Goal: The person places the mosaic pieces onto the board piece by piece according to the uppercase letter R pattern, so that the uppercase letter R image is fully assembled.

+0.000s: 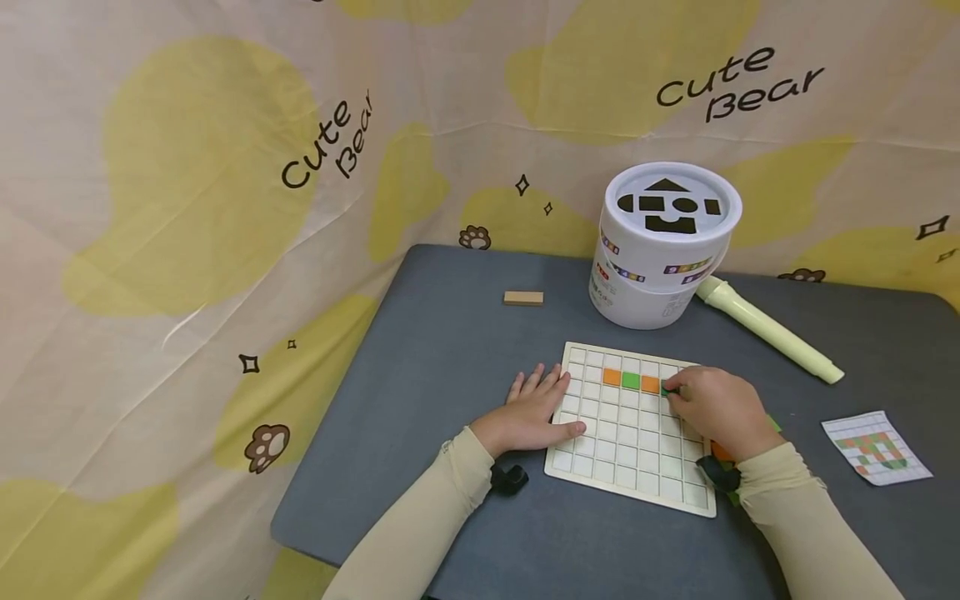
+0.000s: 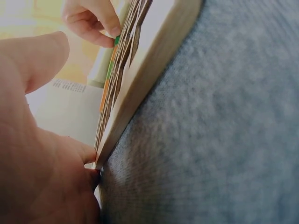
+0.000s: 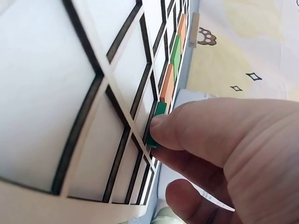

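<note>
Head view: right of the frame's middle, the right hand [image 1: 718,406] pinches a dark green tile [image 3: 160,109] between thumb and finger, at the right end of a coloured row near the top of the grid board [image 1: 626,455]. The left hand [image 1: 531,410] lies spread at the board's left edge, its thumb reaching over the white squares.

The likeliest slip is the tile catching on a divider: lowered at a slant, one edge could ride up on the thin wood. The right wrist view is so oblique that I can't be sure whether it sits in its compartment or only leans there. A sideways push while letting go might also nudge the neighbouring orange tile [image 1: 650,384] upward out of line. The board could skid too, if the right hand presses hard and the left steadies it only at that edge. Lastly, loose tiles [image 1: 722,452] lie under the right wrist, lower right of the board; a low sweep of the sleeve [image 1: 797,496] or the black wrist strap [image 1: 718,473] could scatter them.
</note>
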A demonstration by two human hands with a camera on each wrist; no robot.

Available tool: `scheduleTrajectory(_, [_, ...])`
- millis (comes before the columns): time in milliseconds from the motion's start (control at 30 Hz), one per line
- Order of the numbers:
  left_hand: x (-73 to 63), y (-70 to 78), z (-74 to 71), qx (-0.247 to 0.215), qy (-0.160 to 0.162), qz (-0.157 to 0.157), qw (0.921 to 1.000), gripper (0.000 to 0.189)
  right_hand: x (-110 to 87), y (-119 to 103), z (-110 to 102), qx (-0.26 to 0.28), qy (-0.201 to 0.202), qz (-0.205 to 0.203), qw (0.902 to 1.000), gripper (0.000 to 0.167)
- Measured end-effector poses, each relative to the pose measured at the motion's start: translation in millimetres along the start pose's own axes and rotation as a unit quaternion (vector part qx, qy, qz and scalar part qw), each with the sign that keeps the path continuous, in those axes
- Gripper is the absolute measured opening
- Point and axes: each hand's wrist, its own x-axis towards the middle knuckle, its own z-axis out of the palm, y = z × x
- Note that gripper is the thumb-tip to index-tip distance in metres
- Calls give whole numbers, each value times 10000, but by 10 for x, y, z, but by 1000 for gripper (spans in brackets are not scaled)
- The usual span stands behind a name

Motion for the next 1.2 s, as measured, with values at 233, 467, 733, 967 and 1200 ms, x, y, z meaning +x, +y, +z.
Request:
scheduleTrajectory(233, [18,-13,28,-12,12,-17,10000,96,3,-17,1,-57,117,-66,9999,14])
scheduleTrajectory(467, [4,-18,23,-69,30,-56,10000,95,3,-30,9,-75,116,-29,9999,13])
scheduleTrajectory(733, [11,1,15,-55,35,-29,10000,95,-81,47,-46,-3,-74,277,9996,21])
scheduleTrajectory(967, [9,6,16,-69,41,-60,9999,96,-272,272,-107,78,129,488,9987,25])
scheduleTrajectory(1200, [3,22,3,-33,54,-39,10000,95,-463,520,-188,-63,-37,809,9967,32])
